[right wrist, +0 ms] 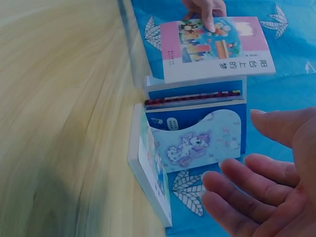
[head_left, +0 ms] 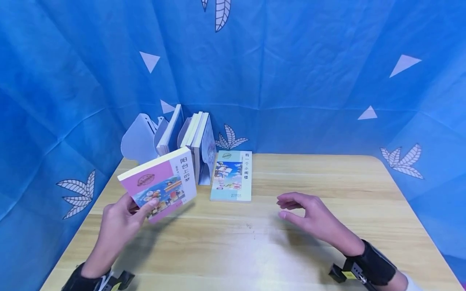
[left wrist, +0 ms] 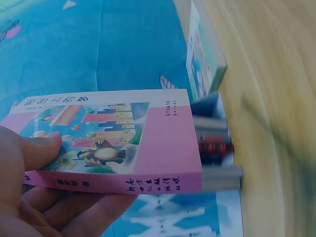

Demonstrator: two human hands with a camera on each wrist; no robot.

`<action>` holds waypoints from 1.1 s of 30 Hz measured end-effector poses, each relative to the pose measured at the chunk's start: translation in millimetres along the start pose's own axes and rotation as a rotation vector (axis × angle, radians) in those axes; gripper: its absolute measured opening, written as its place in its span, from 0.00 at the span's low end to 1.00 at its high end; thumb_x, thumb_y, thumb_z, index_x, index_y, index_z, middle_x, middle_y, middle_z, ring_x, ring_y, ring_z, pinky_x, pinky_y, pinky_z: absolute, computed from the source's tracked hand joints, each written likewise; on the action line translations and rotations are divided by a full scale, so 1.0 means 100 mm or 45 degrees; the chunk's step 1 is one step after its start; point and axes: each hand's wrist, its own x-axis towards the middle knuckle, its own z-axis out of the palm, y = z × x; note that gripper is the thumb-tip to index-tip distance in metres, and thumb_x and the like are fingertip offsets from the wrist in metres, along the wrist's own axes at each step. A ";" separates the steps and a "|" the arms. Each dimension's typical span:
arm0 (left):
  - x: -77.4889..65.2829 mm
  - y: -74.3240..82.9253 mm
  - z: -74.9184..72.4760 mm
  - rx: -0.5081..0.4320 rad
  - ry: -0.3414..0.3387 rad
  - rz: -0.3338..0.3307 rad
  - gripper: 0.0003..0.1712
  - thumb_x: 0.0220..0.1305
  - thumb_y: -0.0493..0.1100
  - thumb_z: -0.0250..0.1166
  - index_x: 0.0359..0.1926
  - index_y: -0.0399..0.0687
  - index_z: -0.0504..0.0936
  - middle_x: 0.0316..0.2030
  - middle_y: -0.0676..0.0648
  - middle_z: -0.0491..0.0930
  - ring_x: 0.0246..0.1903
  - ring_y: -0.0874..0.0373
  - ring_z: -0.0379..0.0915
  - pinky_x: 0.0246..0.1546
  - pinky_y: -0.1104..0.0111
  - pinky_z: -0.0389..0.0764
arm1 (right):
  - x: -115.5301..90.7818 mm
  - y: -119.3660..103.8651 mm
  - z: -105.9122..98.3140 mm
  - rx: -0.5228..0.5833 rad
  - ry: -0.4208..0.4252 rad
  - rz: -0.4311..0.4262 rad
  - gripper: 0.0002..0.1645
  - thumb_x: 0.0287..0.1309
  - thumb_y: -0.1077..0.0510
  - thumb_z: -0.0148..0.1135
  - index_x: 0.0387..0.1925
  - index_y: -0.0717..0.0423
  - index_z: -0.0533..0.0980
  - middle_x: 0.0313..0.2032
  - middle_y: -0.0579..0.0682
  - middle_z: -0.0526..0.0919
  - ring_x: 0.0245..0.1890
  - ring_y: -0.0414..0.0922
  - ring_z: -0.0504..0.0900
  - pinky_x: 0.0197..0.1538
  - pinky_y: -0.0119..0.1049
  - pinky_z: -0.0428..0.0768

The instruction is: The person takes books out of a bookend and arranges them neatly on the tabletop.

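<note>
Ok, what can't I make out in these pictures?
Pink book, back cover: turned away in every view.
Left hand, fingers behind that book: mostly hidden by it in the head view.
Blue book, lower part: covered by the pony-print divider in the right wrist view.
Mint book, fine print: too small in the head view.
Right hand: cut off by the right wrist view's right edge.

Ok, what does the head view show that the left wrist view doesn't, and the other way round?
Only the head view shows the right hand, holding nothing above the table, and the black wristbands.
Only the left wrist view shows the printed spine of the pink book.
Both show the left hand gripping that book, another book lying flat, upright books and the blue curtain.
</note>
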 end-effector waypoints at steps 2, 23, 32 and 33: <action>-0.02 0.04 0.05 -0.037 -0.030 0.008 0.25 0.64 0.38 0.73 0.60 0.35 0.80 0.43 0.31 0.89 0.37 0.37 0.90 0.28 0.81 0.86 | -0.01 0.00 0.01 0.015 -0.003 -0.014 0.22 0.65 0.51 0.72 0.58 0.51 0.81 0.49 0.43 0.90 0.48 0.41 0.89 0.53 0.41 0.89; -0.13 0.58 0.67 -0.419 -0.358 0.199 0.23 0.61 0.37 0.75 0.57 0.42 0.83 0.44 0.41 0.92 0.37 0.58 0.91 0.31 0.75 0.89 | -0.06 -0.14 0.26 0.259 -0.005 -0.178 0.40 0.57 0.56 0.77 0.68 0.58 0.71 0.59 0.54 0.84 0.56 0.49 0.86 0.59 0.39 0.88; -0.21 0.73 0.76 -0.529 -0.528 0.107 0.23 0.64 0.46 0.73 0.58 0.45 0.84 0.44 0.43 0.92 0.39 0.61 0.91 0.34 0.75 0.89 | -0.13 -0.21 0.29 0.262 -0.053 -0.192 0.39 0.56 0.52 0.78 0.68 0.51 0.73 0.59 0.49 0.86 0.55 0.42 0.87 0.60 0.40 0.88; -0.21 0.75 0.77 -0.537 -0.548 0.102 0.23 0.64 0.47 0.73 0.58 0.45 0.84 0.45 0.43 0.92 0.39 0.62 0.90 0.33 0.75 0.89 | -0.14 -0.21 0.29 0.267 -0.057 -0.190 0.38 0.57 0.51 0.78 0.67 0.50 0.73 0.58 0.49 0.86 0.55 0.41 0.87 0.59 0.40 0.88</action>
